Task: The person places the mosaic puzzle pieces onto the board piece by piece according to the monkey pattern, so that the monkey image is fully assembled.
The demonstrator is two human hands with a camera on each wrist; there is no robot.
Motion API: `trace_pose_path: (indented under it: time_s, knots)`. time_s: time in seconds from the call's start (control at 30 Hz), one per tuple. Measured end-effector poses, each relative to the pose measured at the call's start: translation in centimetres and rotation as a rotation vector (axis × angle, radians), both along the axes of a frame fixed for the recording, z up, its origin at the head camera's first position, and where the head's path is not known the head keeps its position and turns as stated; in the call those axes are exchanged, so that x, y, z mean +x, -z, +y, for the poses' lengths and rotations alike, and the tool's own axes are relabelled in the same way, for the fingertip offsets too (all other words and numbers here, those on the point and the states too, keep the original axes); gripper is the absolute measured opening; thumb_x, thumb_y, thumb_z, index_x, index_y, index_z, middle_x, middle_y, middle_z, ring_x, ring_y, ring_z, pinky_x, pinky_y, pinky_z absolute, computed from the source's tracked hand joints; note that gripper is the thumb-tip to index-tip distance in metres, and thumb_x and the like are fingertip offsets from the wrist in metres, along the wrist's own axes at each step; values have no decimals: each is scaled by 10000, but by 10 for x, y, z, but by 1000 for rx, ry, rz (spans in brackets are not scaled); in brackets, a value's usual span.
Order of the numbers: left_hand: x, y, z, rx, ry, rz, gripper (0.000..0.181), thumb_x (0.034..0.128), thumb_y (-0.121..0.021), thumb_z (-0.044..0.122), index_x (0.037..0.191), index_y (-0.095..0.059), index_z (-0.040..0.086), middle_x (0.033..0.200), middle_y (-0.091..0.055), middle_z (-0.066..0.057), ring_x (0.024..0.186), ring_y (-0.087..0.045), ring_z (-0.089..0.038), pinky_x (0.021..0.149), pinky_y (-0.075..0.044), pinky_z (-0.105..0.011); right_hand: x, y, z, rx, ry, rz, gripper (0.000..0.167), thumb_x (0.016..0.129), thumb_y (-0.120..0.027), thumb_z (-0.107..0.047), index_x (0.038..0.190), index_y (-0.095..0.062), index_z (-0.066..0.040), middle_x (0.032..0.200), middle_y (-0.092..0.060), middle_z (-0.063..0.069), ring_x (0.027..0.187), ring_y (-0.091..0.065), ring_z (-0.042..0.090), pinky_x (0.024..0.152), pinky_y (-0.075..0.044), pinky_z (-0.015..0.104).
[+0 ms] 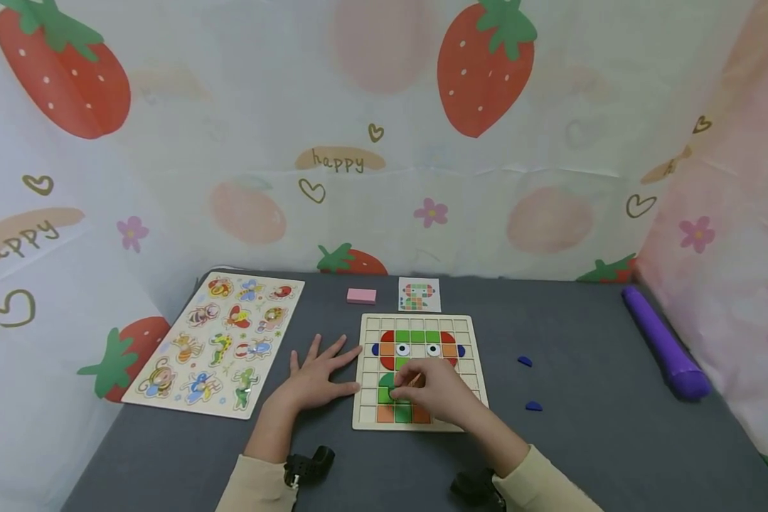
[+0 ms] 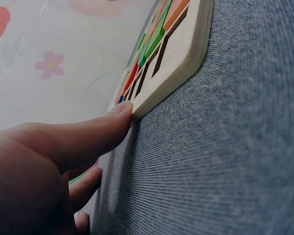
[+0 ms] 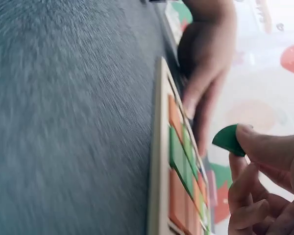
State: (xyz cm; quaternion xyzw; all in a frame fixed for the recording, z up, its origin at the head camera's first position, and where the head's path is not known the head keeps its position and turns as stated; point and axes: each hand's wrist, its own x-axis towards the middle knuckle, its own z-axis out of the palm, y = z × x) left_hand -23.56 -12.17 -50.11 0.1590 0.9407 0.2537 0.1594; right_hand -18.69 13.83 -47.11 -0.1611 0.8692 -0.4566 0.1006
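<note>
A light wooden grid board (image 1: 368, 417) lies flat on the grey table, partly filled with red, orange, green and blue pieces and two eye pieces. My left hand (image 1: 316, 380) rests with spread fingers at the board's left side. Its thumb (image 2: 115, 128) touches the board's edge in the left wrist view. Over the lower middle of the board, my right hand (image 1: 438, 387) pinches a green quarter-round piece (image 3: 228, 140) between thumb and fingertips. That piece is held above the board's surface in the right wrist view. The right hand covers some of the grid.
Two blue half-round pieces, one upper (image 1: 525, 361) and one lower (image 1: 534, 406), lie right of the board. Behind it are a pink block (image 1: 361, 296) and a pattern card (image 1: 419, 307). An insect picture board (image 1: 214, 341) lies left; a purple cylinder (image 1: 665, 345) is far right.
</note>
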Motion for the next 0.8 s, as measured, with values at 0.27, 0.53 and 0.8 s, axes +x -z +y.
trace_pose_path:
  time_s: [0.27, 0.53, 0.8]
  knots:
    - [2, -3, 0, 9, -1, 9, 711, 907, -701, 505, 1543, -427, 344, 1683, -238, -40, 1556, 62, -433, 1128, 92, -764, -4, 12, -25, 86, -11, 12, 73, 868, -811, -258, 838, -767, -209, 745, -672, -118, 691, -584, 78, 638, -492, 262]
    - [2, -4, 2, 9, 8, 25, 705, 911, -698, 500, 1543, -431, 335, 1679, -249, -49, 1554, 48, -442, 1121, 76, -778, 1, 12, -45, 183, -39, 66, 59, 865, -810, -247, 831, -769, -222, 726, -672, -153, 635, -559, 11, 598, -461, 224]
    - [4, -6, 1, 6, 3, 22, 713, 905, -702, 503, 1541, -442, 312, 1673, -262, -70, 1549, 26, -465, 1117, 62, -787, 2, 15, -53, 299, -48, 90, 63, 861, -813, -281, 824, -793, -235, 799, -635, -140, 714, -536, 18, 642, -447, 229]
